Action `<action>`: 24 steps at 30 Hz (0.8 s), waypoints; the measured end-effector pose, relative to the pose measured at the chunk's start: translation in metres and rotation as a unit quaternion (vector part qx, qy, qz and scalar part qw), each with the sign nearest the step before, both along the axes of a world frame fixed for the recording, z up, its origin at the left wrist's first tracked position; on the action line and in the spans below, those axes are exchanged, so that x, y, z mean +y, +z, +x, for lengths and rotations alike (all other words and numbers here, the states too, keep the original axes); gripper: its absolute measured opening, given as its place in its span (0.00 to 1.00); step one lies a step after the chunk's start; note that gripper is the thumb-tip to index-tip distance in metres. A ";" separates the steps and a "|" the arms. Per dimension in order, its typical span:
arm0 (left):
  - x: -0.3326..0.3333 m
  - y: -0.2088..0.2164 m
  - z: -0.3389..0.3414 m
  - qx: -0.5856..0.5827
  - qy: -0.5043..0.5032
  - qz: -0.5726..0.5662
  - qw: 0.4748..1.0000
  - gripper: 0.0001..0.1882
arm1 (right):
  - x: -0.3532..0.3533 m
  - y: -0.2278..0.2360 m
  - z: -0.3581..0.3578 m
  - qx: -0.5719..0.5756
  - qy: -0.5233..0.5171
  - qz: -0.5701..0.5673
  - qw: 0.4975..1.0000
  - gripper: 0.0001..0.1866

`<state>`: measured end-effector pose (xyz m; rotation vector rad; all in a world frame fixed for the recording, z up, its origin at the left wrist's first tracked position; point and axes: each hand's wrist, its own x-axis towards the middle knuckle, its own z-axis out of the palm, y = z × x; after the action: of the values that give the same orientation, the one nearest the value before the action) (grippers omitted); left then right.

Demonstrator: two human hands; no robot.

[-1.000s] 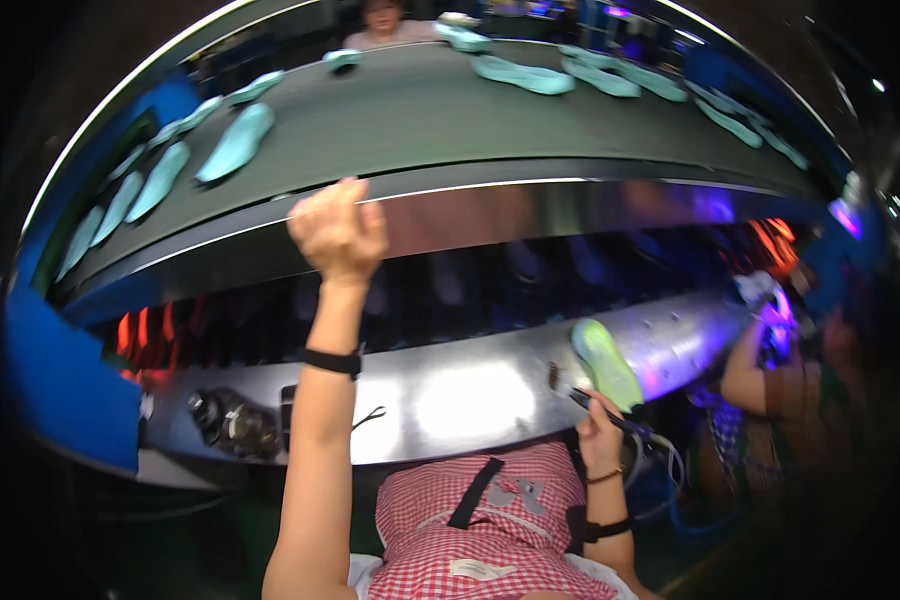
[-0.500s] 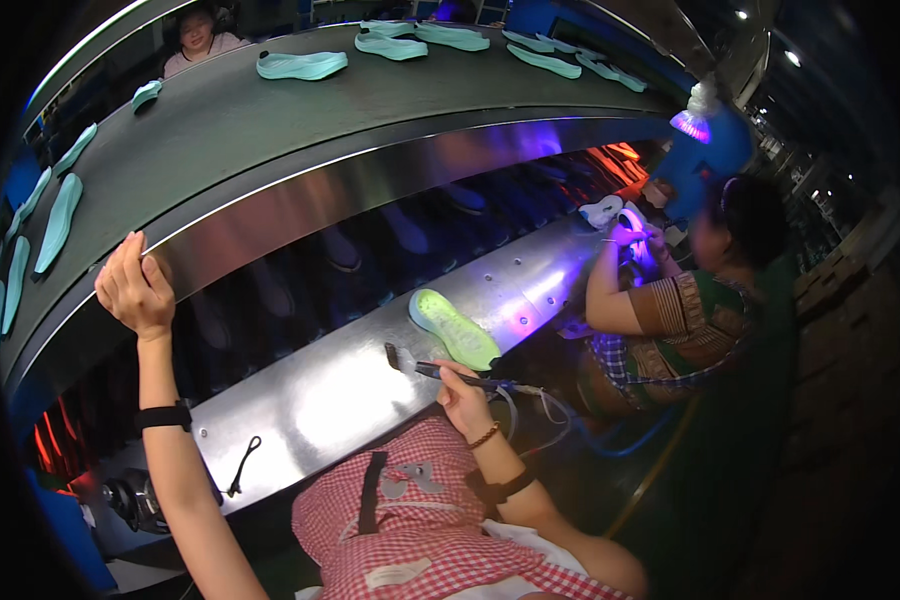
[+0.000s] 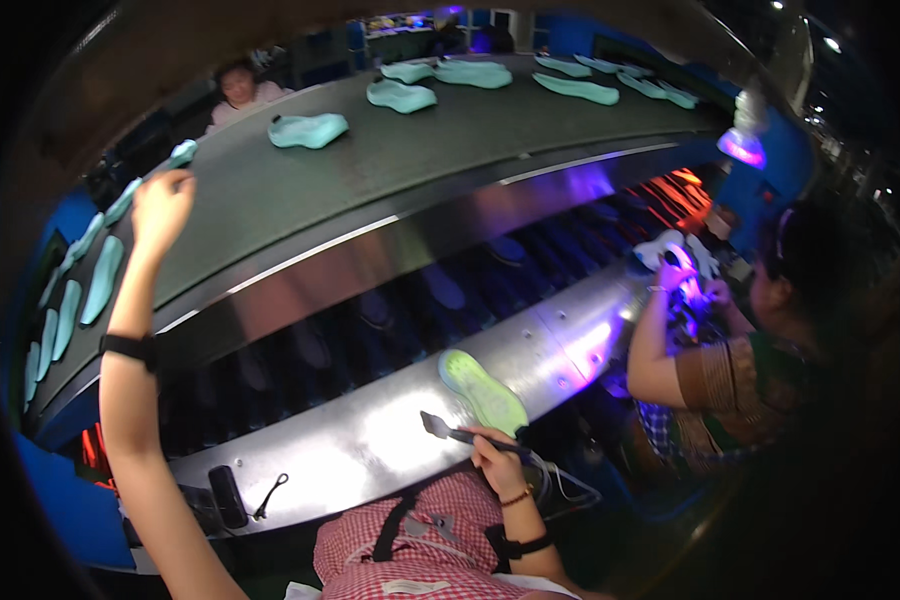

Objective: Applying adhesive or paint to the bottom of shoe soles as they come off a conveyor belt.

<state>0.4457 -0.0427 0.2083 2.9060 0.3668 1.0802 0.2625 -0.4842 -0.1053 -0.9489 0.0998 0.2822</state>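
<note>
My left hand (image 3: 162, 208) is raised over the dark conveyor belt at the far left, its fingers loosely bent and apart, with nothing visible in them. Just past its fingertips lies a teal shoe sole (image 3: 183, 153); another sole (image 3: 120, 203) is partly hidden beside the hand. My right hand (image 3: 497, 458) grips a flat brush (image 3: 460, 433) by its dark handle, bristles pointing left above the metal ledge. A pale yellow-green shoe sole (image 3: 485, 392) rests on that ledge, just beyond the brush and apart from the bristles.
Several teal soles ride on the belt (image 3: 370, 170). Dim soles show on a lower level behind the metal ledge (image 3: 340, 450). A black loop cord (image 3: 270, 495) and dark device (image 3: 227, 496) sit at left. A co-worker (image 3: 760, 350) works under a purple lamp (image 3: 742, 147); another person (image 3: 245, 95) stands across.
My left hand has moved forward from the belt's near edge to over the belt. The right hand still holds the brush. The view has shifted, and the belt soles sit in slightly different places.
</note>
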 end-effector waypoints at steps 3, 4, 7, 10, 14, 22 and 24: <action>-0.052 0.019 0.048 0.079 -0.001 0.026 0.996 0.18 | -0.004 -0.008 0.004 0.024 -0.037 0.015 0.999 0.08; -0.069 0.024 0.066 0.133 -0.007 0.035 0.990 0.21 | -0.005 -0.012 0.006 0.030 -0.052 0.024 0.998 0.08; -0.117 0.025 0.118 0.212 0.067 0.044 0.974 0.25 | -0.008 -0.021 0.013 0.055 -0.051 -0.010 0.997 0.08; -0.145 0.020 0.166 0.261 0.003 0.020 0.965 0.29 | -0.009 -0.025 0.018 0.066 -0.017 0.016 0.998 0.10; -0.160 -0.002 0.213 0.293 -0.037 0.025 0.955 0.34 | -0.011 -0.021 0.021 0.144 -0.050 -0.052 0.987 0.11; -0.155 -0.027 0.283 0.337 -0.030 0.049 0.940 0.30 | -0.011 -0.008 0.053 0.079 -0.031 -0.140 0.986 0.12; -0.153 -0.028 0.292 0.341 -0.031 0.050 0.938 0.29 | -0.005 -0.008 0.063 0.046 -0.037 -0.091 0.994 0.12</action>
<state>0.7380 -0.1955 0.1806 3.2663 0.2209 0.0415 0.3259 -0.4896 -0.1129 -1.1100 0.2481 0.2512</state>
